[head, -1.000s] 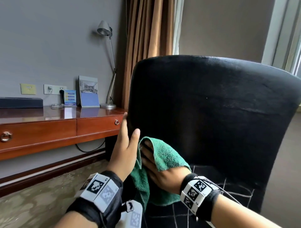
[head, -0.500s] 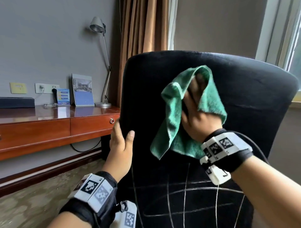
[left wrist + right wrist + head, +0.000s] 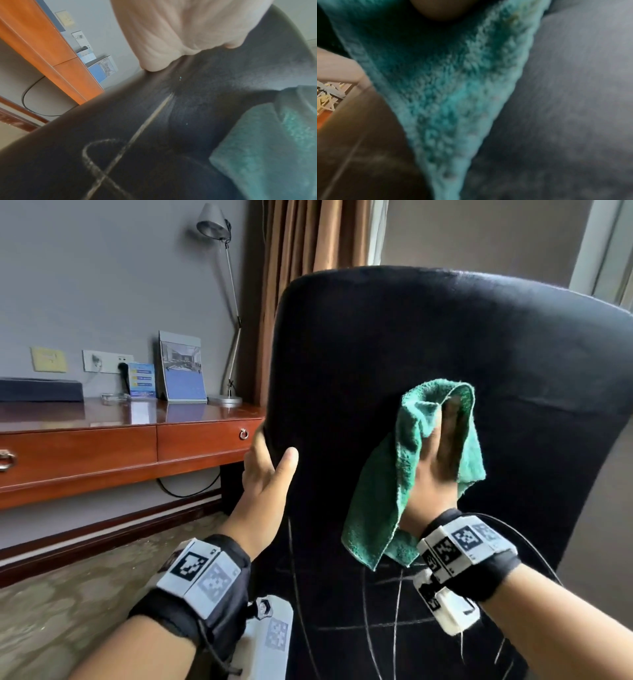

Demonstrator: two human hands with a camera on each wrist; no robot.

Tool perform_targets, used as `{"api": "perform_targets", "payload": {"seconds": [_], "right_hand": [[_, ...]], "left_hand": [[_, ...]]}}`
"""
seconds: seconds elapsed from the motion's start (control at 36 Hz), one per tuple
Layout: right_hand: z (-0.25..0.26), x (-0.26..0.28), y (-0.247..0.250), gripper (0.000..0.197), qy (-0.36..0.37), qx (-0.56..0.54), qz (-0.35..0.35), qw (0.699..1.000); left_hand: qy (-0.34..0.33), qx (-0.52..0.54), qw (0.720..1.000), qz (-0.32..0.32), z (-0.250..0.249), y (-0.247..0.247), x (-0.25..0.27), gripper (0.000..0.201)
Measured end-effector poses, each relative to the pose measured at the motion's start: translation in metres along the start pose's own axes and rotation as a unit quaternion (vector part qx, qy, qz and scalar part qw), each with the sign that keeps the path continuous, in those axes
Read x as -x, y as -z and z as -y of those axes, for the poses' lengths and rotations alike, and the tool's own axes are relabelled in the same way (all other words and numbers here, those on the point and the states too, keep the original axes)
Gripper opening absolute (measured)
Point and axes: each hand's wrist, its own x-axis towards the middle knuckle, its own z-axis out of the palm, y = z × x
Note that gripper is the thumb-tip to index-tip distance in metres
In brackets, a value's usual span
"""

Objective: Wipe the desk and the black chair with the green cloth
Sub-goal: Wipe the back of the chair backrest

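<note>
The black chair (image 3: pixel 411 354) stands with its tall back facing me, white chalk lines (image 3: pixel 394 628) across its lower part. My left hand (image 3: pixel 270 460) grips the back's left edge, thumb in front and fingers behind. My right hand (image 3: pixel 435 460) presses the green cloth (image 3: pixel 380 501) flat against the middle of the back, fingers straight, with the cloth folded over the fingertips and hanging down on the left. The wooden desk (image 3: pixel 85 419) is at the left. The left wrist view shows the chair (image 3: pixel 205 108) and cloth (image 3: pixel 265 142). The right wrist view shows the cloth (image 3: pixel 445 88) close up.
On the desk stand a desk lamp (image 3: pixel 226 302), a calendar stand (image 3: pixel 183 368), a small blue card (image 3: pixel 141 380) and a dark box (image 3: pixel 41 390). A cable (image 3: pixel 191 491) hangs under the desk. Curtains (image 3: pixel 308 251) hang behind the chair, and patterned carpet (image 3: pixel 68 594) lies at lower left.
My right hand swept the cloth from low beside my left hand up near the top of the chair back, then down to its middle. My left hand kept its grip.
</note>
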Motion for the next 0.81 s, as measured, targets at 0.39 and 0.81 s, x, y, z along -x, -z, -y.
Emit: {"api": "perform_targets", "payload": {"seconds": [0.39,0.81], "right_hand": [[0.040,0.042,-0.036,0.059,0.169,0.025,0.028,0.985],[0.050,0.096,-0.058,0.051,0.328,-0.031,0.145,0.933]], "left_hand": [[-0.011,0.071,0.997,-0.002,-0.002,0.004,0.006,0.091],[-0.017,0.014,1.000,-0.017,0.048,0.001,0.019,0.076]]}}
